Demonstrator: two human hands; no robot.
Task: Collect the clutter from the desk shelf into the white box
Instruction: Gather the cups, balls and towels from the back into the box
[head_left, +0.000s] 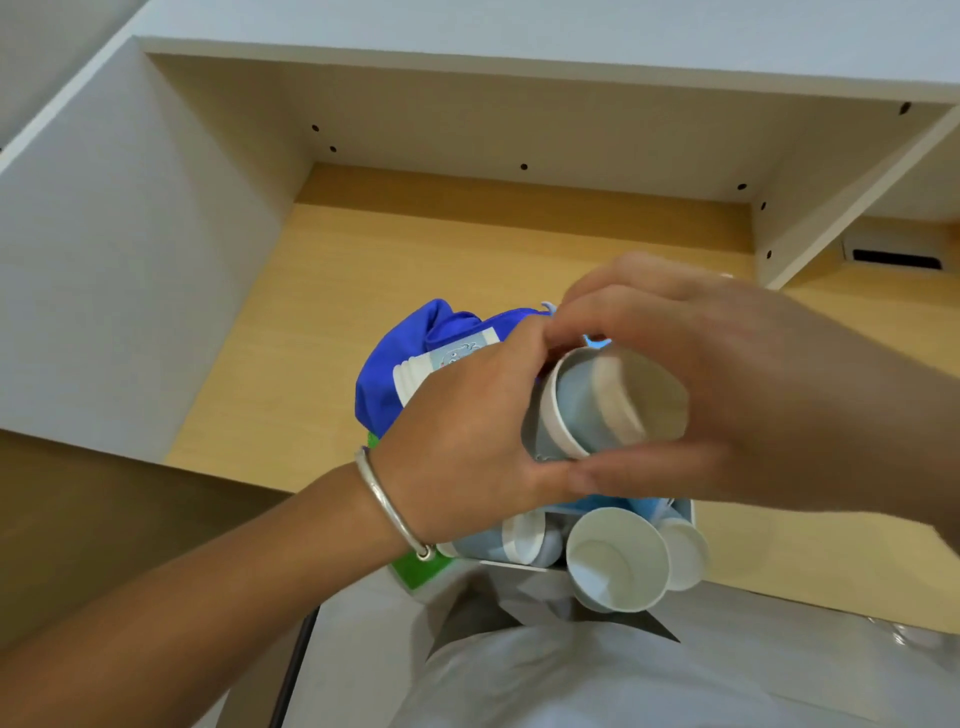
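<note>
Paper cup (597, 405) lies on its side, gripped by both your left hand (467, 431) and right hand (727, 395). White box (688, 512) sits directly beneath; its long axis must tip upright, I judge.

Paper cups, pale blue outside and white within, make up most of what can be counted. One tilted paper cup (597, 405) sits between two bare hands — the left hand (467, 441) and the right hand (727, 395). Below them, one upright open paper cup (615, 558) shows its white inside, a second one (685, 551) stands just beside it on the right, and one more lies on its side (509, 540) to the left; any further cups are hidden. That gives four cups in plain view. There is one crumpled blue cloth (405, 364), one white plastic bottle (431, 371) with a printed label, one silver bangle (389, 504) on the left wrist — and one white box (685, 512), only its rim showing.
</note>
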